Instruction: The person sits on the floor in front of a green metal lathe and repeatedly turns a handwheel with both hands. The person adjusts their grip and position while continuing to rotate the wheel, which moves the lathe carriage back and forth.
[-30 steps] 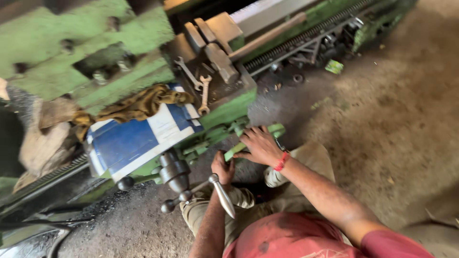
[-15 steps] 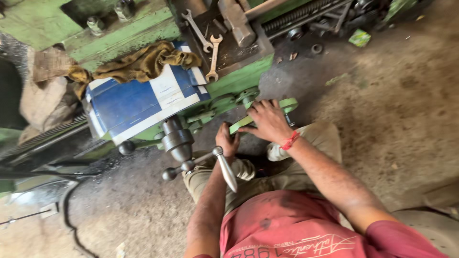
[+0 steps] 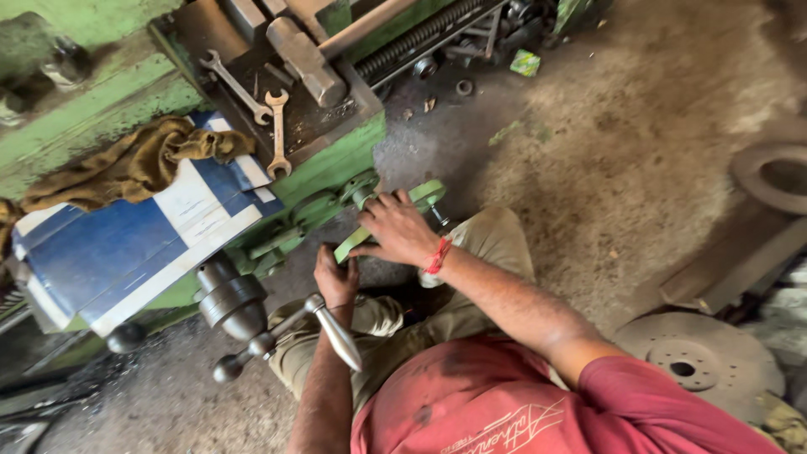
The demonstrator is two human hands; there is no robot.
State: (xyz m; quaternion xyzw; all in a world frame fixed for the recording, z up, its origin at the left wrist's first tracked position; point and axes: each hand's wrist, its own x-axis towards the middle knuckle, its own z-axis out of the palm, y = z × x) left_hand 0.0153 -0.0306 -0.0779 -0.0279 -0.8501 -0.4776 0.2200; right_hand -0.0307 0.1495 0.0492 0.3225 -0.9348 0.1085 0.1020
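Observation:
I crouch beside a green lathe (image 3: 336, 168). My right hand (image 3: 399, 231), with a red thread at the wrist, rests over a flat green lever (image 3: 351, 245) that sticks out low on the machine's front, fingers wrapped on it. My left hand (image 3: 336, 277) is just below, fingers curled up against the lever's lower end; what it grips is hidden. A steel crank handle with ball ends (image 3: 277, 332) juts out in front of my left forearm.
Two spanners (image 3: 277, 130) lie on a rusty tray on the lathe. A brown rag (image 3: 134, 164) drapes over a blue-and-white cover (image 3: 126, 244). A round metal disc (image 3: 702, 361) and a heavy ring (image 3: 777, 176) lie on the dirt floor at right.
The view has drifted, so the lathe sits higher and further left. Both hands stay at the green lever, with my right hand settled lower over it.

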